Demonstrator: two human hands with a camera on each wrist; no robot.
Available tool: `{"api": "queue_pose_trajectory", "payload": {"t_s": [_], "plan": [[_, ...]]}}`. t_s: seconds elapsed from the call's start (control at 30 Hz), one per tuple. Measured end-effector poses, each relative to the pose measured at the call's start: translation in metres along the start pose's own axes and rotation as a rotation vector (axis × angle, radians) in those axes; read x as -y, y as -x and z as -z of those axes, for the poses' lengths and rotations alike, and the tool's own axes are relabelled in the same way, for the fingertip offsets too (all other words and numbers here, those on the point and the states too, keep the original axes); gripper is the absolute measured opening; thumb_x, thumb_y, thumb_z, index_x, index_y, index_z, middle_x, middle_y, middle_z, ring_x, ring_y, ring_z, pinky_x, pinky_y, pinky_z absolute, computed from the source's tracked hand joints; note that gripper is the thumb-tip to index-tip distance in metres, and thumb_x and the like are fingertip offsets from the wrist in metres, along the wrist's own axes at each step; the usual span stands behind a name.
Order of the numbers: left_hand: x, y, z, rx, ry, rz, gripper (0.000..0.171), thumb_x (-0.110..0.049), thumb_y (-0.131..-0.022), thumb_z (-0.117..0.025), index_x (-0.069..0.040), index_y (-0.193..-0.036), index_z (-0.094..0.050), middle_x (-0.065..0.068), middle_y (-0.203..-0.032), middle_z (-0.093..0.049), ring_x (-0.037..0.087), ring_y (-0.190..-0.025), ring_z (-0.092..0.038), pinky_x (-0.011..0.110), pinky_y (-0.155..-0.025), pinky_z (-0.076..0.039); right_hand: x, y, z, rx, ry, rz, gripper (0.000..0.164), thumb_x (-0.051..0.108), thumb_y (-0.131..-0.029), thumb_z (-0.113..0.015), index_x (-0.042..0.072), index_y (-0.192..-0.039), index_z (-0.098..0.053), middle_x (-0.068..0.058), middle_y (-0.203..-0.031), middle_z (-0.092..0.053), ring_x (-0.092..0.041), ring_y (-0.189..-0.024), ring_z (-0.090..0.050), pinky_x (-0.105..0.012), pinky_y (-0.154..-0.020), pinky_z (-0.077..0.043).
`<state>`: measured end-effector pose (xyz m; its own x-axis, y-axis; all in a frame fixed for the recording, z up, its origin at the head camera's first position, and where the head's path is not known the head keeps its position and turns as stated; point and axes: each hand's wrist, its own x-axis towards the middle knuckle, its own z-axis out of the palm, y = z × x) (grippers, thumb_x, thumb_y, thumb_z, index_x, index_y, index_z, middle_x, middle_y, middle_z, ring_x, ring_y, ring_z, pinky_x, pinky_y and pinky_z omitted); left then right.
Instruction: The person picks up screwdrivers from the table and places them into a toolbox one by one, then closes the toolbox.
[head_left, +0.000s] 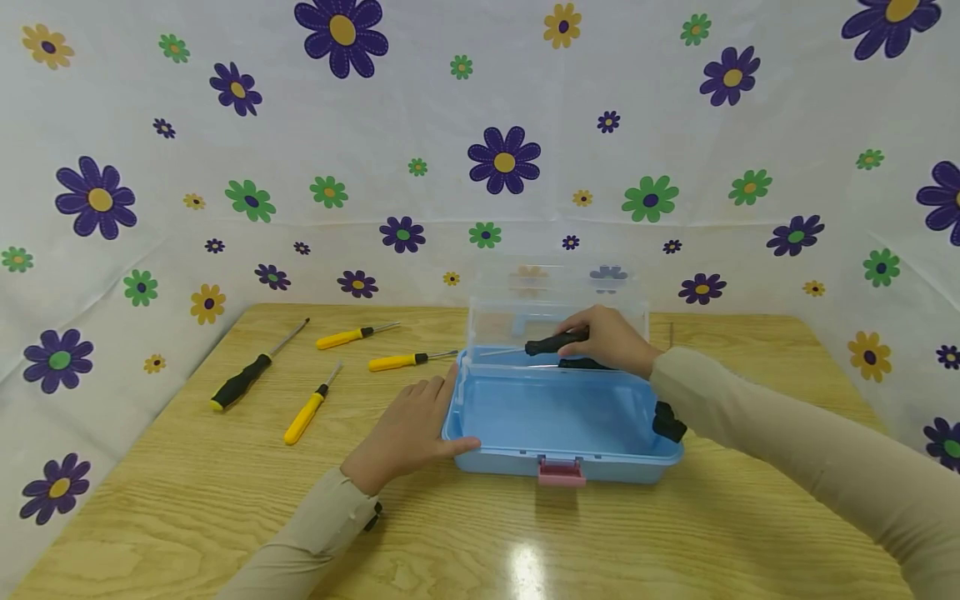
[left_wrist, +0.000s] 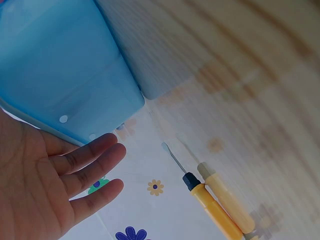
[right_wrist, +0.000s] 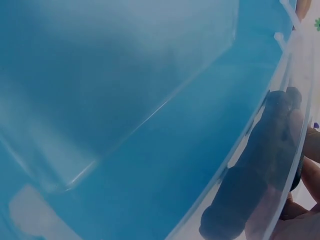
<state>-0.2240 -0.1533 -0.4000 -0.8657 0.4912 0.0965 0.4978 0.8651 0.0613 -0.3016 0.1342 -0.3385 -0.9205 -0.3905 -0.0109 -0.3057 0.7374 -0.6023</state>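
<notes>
A light-blue toolbox (head_left: 555, 471) with a pink latch (head_left: 561, 473) stands on the table, its clear lid (head_left: 555, 287) raised. My right hand (head_left: 613, 337) grips a black-handled screwdriver (head_left: 553, 343) above the back of the box, shaft pointing left. Below it lies another black-handled screwdriver (head_left: 582, 364), partly hidden by the hand. In the right wrist view a dark handle (right_wrist: 250, 165) shows through clear plastic; which screwdriver it is, I cannot tell. My left hand (head_left: 405, 429) rests against the box's left side, thumb over the front corner; its fingers look straight in the left wrist view.
Left of the box lie yellow screwdrivers: one near the box (head_left: 393, 362), one behind (head_left: 341, 338), one in front (head_left: 303, 418). Farther left is a large black-and-yellow screwdriver (head_left: 242, 380). A flowered cloth (head_left: 420, 125) hangs along the table's back edge.
</notes>
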Motion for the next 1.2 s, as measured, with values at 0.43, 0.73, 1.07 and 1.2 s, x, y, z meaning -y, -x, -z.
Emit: {"api": "queue_pose_trajectory", "payload": {"t_s": [0.43, 0.73, 1.07, 1.2], "plan": [[0.0, 0.002, 0.001, 0.014, 0.001, 0.005, 0.107, -0.071, -0.08, -0.051, 0.002, -0.149, -0.016, 0.021, -0.131, -0.052, 0.033, -0.118, -0.053, 0.048, -0.103, -0.041, -0.001, -0.003, -0.002, 0.053, 0.009, 0.003, 0.032, 0.01, -0.087, -0.066, 0.003, -0.118, -0.065, -0.017, -0.121, -0.064, -0.033, -0.113, -0.059, -0.047, -0.101, -0.044], [-0.001, 0.003, 0.001, 0.007, 0.008, 0.004, 0.106, -0.071, -0.079, -0.051, 0.002, -0.149, -0.017, 0.02, -0.13, -0.053, 0.033, -0.117, -0.054, 0.048, -0.102, -0.042, -0.005, -0.001, -0.003, 0.088, 0.01, 0.03, 0.033, 0.0, -0.089, -0.06, 0.001, -0.122, -0.062, -0.018, -0.125, -0.062, -0.034, -0.117, -0.057, -0.047, -0.101, -0.044], [-0.002, 0.002, 0.002, 0.015, 0.006, 0.01, 0.106, -0.072, -0.08, -0.051, 0.001, -0.149, -0.017, 0.019, -0.129, -0.053, 0.032, -0.117, -0.053, 0.048, -0.102, -0.042, -0.011, 0.001, 0.0, 0.084, 0.013, 0.087, 0.033, 0.001, -0.088, -0.06, 0.001, -0.121, -0.062, -0.018, -0.122, -0.063, -0.034, -0.113, -0.059, -0.047, -0.098, -0.046], [-0.001, 0.001, 0.002, 0.016, 0.003, 0.012, 0.106, -0.071, -0.08, -0.051, 0.001, -0.149, -0.017, 0.02, -0.13, -0.052, 0.033, -0.118, -0.053, 0.048, -0.102, -0.042, -0.012, -0.001, 0.002, 0.084, -0.008, 0.088, 0.034, 0.002, -0.088, -0.062, 0.002, -0.122, -0.061, -0.017, -0.12, -0.064, -0.033, -0.111, -0.06, -0.046, -0.097, -0.047]]}}
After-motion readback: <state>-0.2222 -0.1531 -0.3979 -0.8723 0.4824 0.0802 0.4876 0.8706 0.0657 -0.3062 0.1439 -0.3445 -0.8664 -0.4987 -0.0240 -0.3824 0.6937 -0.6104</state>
